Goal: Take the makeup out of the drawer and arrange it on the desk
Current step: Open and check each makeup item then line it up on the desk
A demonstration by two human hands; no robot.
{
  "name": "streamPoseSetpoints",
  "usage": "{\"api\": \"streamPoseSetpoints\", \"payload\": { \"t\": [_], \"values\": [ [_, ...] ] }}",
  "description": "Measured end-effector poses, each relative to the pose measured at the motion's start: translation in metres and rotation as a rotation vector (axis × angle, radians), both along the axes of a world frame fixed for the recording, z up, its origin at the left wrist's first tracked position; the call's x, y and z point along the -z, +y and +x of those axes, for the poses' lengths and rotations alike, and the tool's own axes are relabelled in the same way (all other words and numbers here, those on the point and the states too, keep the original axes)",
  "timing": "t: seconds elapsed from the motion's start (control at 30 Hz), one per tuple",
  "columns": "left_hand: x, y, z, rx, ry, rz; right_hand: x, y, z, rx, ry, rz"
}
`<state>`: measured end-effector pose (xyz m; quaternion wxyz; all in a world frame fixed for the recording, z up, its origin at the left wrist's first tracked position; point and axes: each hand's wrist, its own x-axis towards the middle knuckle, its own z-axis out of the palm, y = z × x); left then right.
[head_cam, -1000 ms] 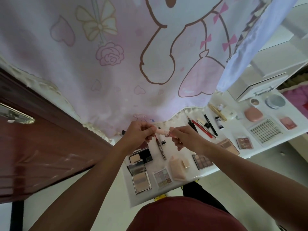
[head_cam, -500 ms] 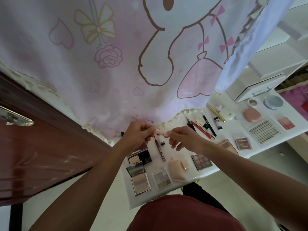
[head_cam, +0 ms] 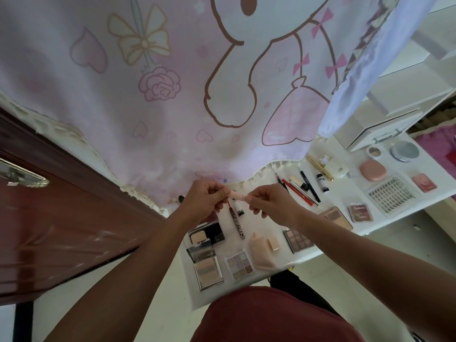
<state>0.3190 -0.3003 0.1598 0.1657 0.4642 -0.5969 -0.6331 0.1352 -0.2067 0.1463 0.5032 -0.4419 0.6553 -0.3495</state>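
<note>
— How many hands are busy?
— Both. The left hand (head_cam: 207,198) and the right hand (head_cam: 269,206) each pinch one end of a single small pink tube (head_cam: 235,195), fingers curled round it. It lies roughly level between them, in the air over the rear left part of the white bench (head_cam: 341,193).
— What lies under it?
— Two tubes: a lettered lip gloss (head_cam: 235,222) and a short white tube (head_cam: 239,209) just beside it.
— And the flat cases?
— Seven. Front left are an open black-lidded compact (head_cam: 208,235) and an open mirrored powder compact (head_cam: 206,266). Then come a pastel palette (head_cam: 239,264) with nine pans and a brown eyeshadow palette (head_cam: 297,240) whose pans are too small to count. Further right are a contour palette (head_cam: 338,216), a small red-brown palette (head_cam: 360,213) and, far right, a pink blush (head_cam: 424,183).
— The rest?
— One beige foundation tube (head_cam: 261,254) lies between the pastel and brown palettes. There are at least four slim pencils (head_cam: 297,192) side by side. I also count one gold tube (head_cam: 319,167), one white bottle (head_cam: 336,168), one black-and-white vial (head_cam: 322,184), one rounded pink compact (head_cam: 372,170), one silver jar (head_cam: 404,151) and one small round pot (head_cam: 373,151). One lash tray (head_cam: 391,195) holds rows of lash clusters.
— The drawer?
— A white drawer unit (head_cam: 380,129) stands at the back right, and its inside is hidden. A cartoon curtain (head_cam: 172,99) hangs over the bench's back edge, with a brown door (head_cam: 61,218) to the left.
</note>
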Motion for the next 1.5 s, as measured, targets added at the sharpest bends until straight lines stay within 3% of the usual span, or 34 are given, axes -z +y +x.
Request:
{"api": "streamPoseSetpoints", "payload": {
  "t": [0.17, 0.37, 0.73, 1.03, 1.27, 1.5],
  "values": [
    [0.003, -0.001, 0.001, -0.023, -0.011, 0.006, 0.006, -0.003, 0.001, 0.017, 0.178, -0.081],
    [0.002, -0.002, 0.005, 0.020, -0.022, 0.015, 0.001, -0.006, 0.010, -0.149, 0.097, 0.034],
    [0.001, -0.003, 0.004, 0.055, -0.020, 0.037, -0.005, -0.003, 0.019, -0.309, 0.625, -0.179],
    [0.007, -0.002, 0.003, 0.047, 0.008, 0.108, -0.005, -0.002, 0.016, -0.276, 0.601, -0.144],
    [-0.001, -0.001, -0.002, 0.099, 0.010, 0.044, 0.007, 0.005, 0.007, -0.226, 0.627, -0.112],
    [0.002, -0.005, 0.001, 0.088, -0.040, 0.048, 0.010, 0.008, -0.001, -0.250, 0.523, -0.080]
  ]
}}
